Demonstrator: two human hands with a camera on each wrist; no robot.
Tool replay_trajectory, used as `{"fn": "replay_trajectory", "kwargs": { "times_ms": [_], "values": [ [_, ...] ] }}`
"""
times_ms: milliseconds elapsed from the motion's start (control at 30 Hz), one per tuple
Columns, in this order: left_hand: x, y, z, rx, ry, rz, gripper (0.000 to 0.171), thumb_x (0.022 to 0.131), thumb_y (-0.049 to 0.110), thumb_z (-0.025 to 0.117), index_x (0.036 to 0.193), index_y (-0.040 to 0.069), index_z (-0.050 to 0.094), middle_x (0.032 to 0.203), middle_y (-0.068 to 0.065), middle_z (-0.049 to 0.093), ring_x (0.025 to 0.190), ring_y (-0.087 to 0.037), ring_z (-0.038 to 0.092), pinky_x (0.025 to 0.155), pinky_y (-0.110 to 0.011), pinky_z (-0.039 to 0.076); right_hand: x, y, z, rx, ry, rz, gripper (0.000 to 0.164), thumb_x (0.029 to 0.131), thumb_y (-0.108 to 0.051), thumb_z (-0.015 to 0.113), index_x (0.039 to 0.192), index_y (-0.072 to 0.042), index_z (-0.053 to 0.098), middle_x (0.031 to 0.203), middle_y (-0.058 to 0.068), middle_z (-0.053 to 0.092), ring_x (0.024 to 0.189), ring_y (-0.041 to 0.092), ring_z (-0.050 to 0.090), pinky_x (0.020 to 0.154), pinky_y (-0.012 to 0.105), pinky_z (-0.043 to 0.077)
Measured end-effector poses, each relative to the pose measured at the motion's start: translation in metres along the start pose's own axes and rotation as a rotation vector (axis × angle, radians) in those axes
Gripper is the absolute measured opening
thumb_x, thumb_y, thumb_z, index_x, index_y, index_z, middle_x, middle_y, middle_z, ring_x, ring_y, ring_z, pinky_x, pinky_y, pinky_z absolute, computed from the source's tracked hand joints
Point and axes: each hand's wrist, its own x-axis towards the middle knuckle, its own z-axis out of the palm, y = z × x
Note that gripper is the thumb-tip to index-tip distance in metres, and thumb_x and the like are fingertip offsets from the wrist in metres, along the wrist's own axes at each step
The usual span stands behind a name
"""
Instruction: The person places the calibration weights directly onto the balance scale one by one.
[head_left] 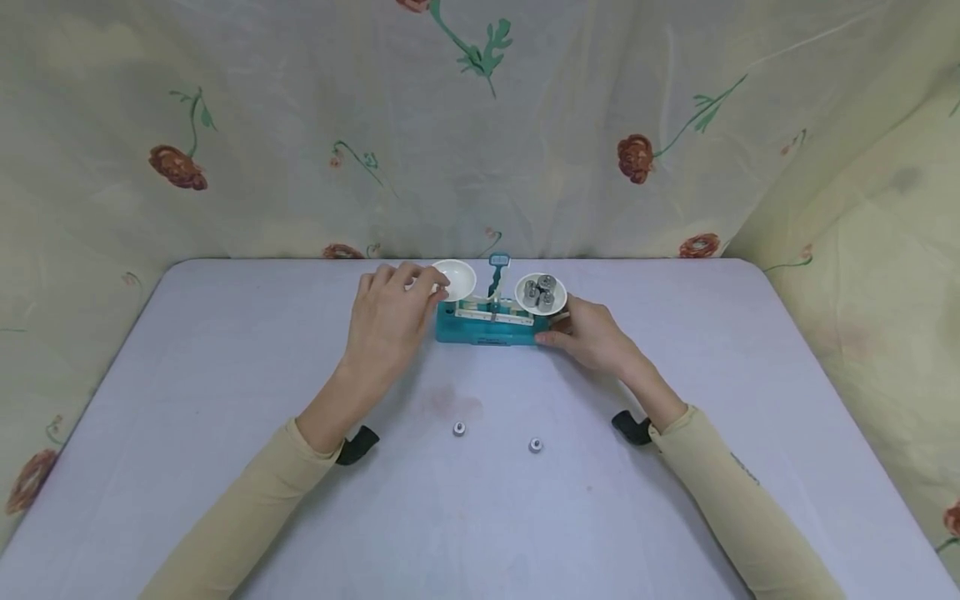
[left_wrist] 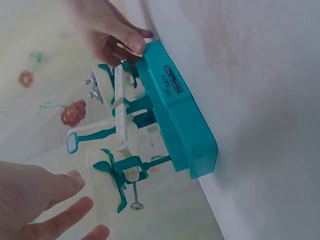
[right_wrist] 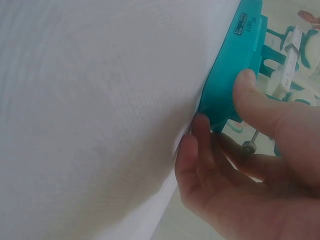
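A teal balance scale [head_left: 487, 333] stands towards the back of the table, a white pan at each end. My left hand [head_left: 390, 312] hovers by the left pan [head_left: 462, 281]; its fingers are loosely bent and hold nothing in the left wrist view. With my right hand [head_left: 595, 335] I grip the right end of the scale's base, thumb [right_wrist: 247, 92] on the front face and fingers around the end. The right pan [head_left: 562, 295] carries several metal weights [head_left: 546, 283]. No object shows in the left pan, though my fingers cover part of it.
Two small metal weights, one left [head_left: 459, 429] and one right [head_left: 536, 446], sit on the pale tablecloth [head_left: 480, 533] in front of the scale. A flower-patterned curtain [head_left: 555, 183] hangs behind the table's far edge. Black straps [head_left: 357, 446] stick out at both wrists.
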Motion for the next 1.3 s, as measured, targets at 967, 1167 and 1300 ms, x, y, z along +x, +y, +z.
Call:
{"fn": "replay_trajectory", "kwargs": {
  "times_ms": [967, 1167, 1300],
  "values": [
    [-0.028, 0.041, -0.001, 0.029, -0.117, 0.162, 0.022, 0.105, 0.034, 0.072, 0.121, 0.02, 0.075, 0.127, -0.004, 0.077, 0.107, -0.03, 0.068, 0.093, -0.046, 0.059, 0.0, 0.0, 0.001, -0.006, 0.006, 0.013, 0.064, 0.102, -0.019, 0.076, 0.155, 0.002, 0.047, 0.136, 0.026, 0.071, 0.123, 0.042, 0.072, 0.109, 0.056, 0.058],
    [-0.036, 0.049, 0.006, 0.028, -0.128, 0.22, 0.022, 0.105, 0.037, 0.071, 0.119, 0.022, 0.075, 0.124, -0.004, 0.076, 0.105, -0.029, 0.068, 0.093, -0.044, 0.058, -0.001, 0.0, 0.001, -0.01, 0.011, 0.012, 0.064, 0.101, -0.019, 0.077, 0.155, 0.001, 0.047, 0.136, 0.026, 0.071, 0.123, 0.042, 0.072, 0.108, 0.056, 0.058],
    [-0.04, 0.055, 0.009, 0.008, -0.117, 0.25, 0.019, 0.103, 0.036, 0.074, 0.117, 0.023, 0.076, 0.123, -0.002, 0.075, 0.102, -0.028, 0.067, 0.09, -0.042, 0.058, -0.001, 0.0, 0.001, -0.007, 0.01, 0.009, 0.065, 0.101, -0.019, 0.077, 0.156, 0.001, 0.047, 0.137, 0.025, 0.071, 0.124, 0.042, 0.071, 0.109, 0.056, 0.058]
  ]
}}
